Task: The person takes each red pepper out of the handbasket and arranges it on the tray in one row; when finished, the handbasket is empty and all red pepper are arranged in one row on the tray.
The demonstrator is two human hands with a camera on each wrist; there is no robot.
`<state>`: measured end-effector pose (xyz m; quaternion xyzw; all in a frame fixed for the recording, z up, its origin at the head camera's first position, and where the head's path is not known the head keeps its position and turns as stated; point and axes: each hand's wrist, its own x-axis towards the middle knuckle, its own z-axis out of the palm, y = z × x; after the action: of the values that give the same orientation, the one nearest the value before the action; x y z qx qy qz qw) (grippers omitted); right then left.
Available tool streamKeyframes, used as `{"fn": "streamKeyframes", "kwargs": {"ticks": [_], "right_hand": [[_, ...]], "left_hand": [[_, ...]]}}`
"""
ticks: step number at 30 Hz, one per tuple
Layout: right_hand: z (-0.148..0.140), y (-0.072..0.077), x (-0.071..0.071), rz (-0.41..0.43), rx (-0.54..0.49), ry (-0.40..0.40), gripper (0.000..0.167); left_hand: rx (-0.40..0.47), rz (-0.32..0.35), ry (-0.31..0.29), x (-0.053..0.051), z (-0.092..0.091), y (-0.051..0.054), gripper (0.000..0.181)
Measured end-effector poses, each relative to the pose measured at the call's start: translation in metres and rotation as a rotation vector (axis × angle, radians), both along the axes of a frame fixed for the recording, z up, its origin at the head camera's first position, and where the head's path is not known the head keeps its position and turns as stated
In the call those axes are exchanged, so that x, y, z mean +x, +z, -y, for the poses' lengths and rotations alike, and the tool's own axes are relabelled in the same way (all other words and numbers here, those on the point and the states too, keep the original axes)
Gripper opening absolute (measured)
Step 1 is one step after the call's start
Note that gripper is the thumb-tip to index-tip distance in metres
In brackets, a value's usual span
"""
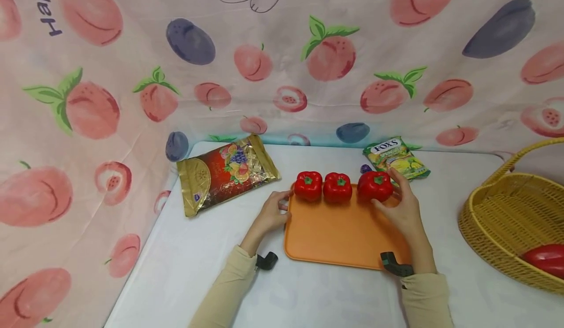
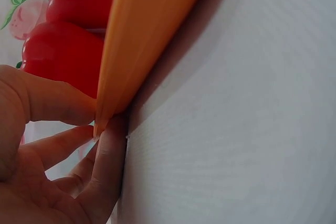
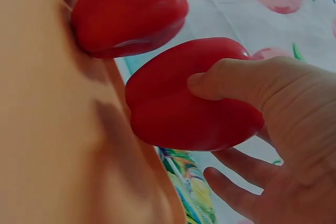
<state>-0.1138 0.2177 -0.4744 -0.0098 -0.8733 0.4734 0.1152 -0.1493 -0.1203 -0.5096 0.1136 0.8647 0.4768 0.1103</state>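
An orange tray (image 1: 339,240) lies on the white table, bearing two red bell peppers, the left one (image 1: 308,186) and the middle one (image 1: 337,187), along its far edge. My right hand (image 1: 403,213) grips a third red bell pepper (image 1: 374,186) at the tray's far right corner. In the right wrist view the thumb presses on the side of this pepper (image 3: 184,103), with the fingers partly hidden behind it. At the tray's left edge is my left hand (image 1: 272,213). The left wrist view shows its thumb and fingers pinching the tray's rim (image 2: 113,93).
A yellow wicker basket (image 1: 473,208) stands at the right, with a glossy red thing (image 1: 546,259) inside. Behind the tray lie a green FOX'S candy bag (image 1: 396,159) and a small purple object (image 1: 365,169). A gold and red packet (image 1: 226,174) rests at the back left, near the fruit-print cloth (image 1: 264,107).
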Motion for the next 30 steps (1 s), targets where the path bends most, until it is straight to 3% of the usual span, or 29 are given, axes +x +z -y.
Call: {"fn": "streamKeyframes", "kwargs": {"ticks": [14,30], "right_hand": [[0.008,-0.012,-0.004,0.004,0.021,0.069,0.09],[0.003,-0.005,0.002,0.076,0.027,0.101,0.091]], "left_hand": [[0.008,-0.014,-0.016,0.001,0.001,0.001,0.066],[0.001,0.002,-0.009,0.0,0.0,0.001,0.065]]}}
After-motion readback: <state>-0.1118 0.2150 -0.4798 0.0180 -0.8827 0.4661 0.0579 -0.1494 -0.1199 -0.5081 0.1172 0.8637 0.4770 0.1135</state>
